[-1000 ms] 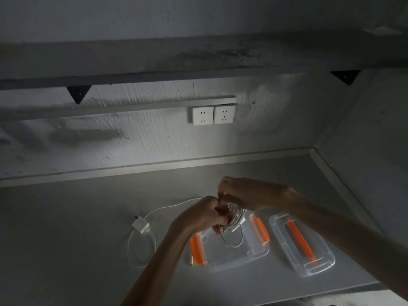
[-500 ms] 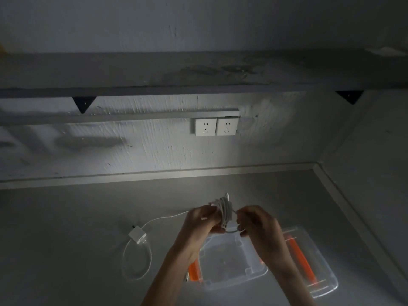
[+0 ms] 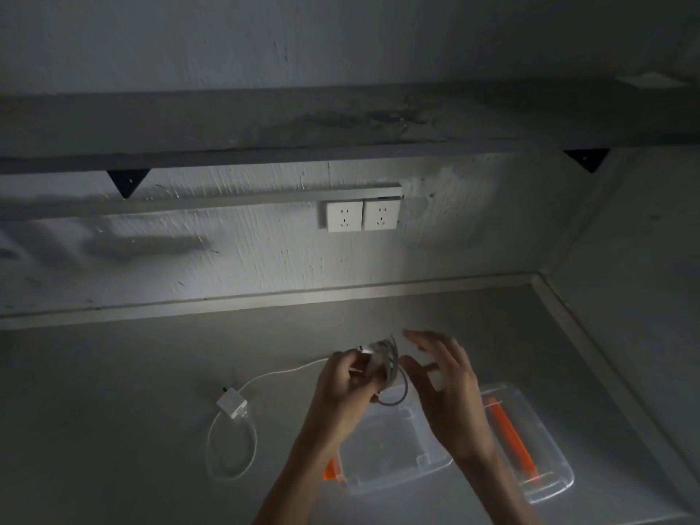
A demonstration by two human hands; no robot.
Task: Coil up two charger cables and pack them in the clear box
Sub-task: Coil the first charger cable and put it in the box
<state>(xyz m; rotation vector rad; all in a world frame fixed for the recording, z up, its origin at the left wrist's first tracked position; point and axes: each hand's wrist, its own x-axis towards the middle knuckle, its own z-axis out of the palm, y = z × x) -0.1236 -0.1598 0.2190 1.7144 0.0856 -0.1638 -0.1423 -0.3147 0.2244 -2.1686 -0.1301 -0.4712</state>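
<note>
1. Coiled cable [image 3: 382, 363] is held over the clear box [image 3: 397, 477] in the left hand [image 3: 342, 386], whose grip is curled round the bundle.
2. Right hand [image 3: 443, 377] is spread open beside it, nothing held.
3. If the grip is loosened, the loops could be sprung apart before packing.

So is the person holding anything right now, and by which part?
The left hand grips the coiled white charger cable around the bundle's side; the right hand is open, holding nothing.
</note>
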